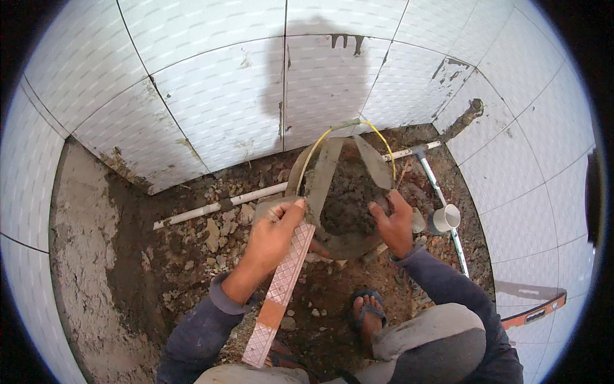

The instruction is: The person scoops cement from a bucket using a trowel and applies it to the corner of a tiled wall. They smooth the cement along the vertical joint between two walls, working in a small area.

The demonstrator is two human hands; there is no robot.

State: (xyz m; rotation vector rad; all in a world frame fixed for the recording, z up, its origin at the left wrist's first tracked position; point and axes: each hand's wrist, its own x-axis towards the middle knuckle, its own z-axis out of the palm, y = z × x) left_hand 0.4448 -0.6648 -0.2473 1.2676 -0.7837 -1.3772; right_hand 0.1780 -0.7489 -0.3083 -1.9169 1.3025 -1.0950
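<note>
A thin yellow cord [383,139] arches over a dark, mortar-crusted tub [355,247], its middle coated in grey. One end meets the pinched thumb and fingers of my left hand [274,235], and the other runs to the closed fingers of my right hand [394,224]. Against the inner side of my left hand lies a narrow pinkish tile strip [275,307] with a raised lattice pattern and an orange band; the lower fingers are hidden, so their hold on it cannot be made out. Wet grey mortar [347,201] fills the tub between two broad straps [327,173].
White pipes [249,195] cross the rubble floor [211,256] behind and right of the tub. A short white pipe stub [446,218] stands upright at right. White tiled walls [217,89] surround the corner. An orange spirit level [537,312] leans at lower right.
</note>
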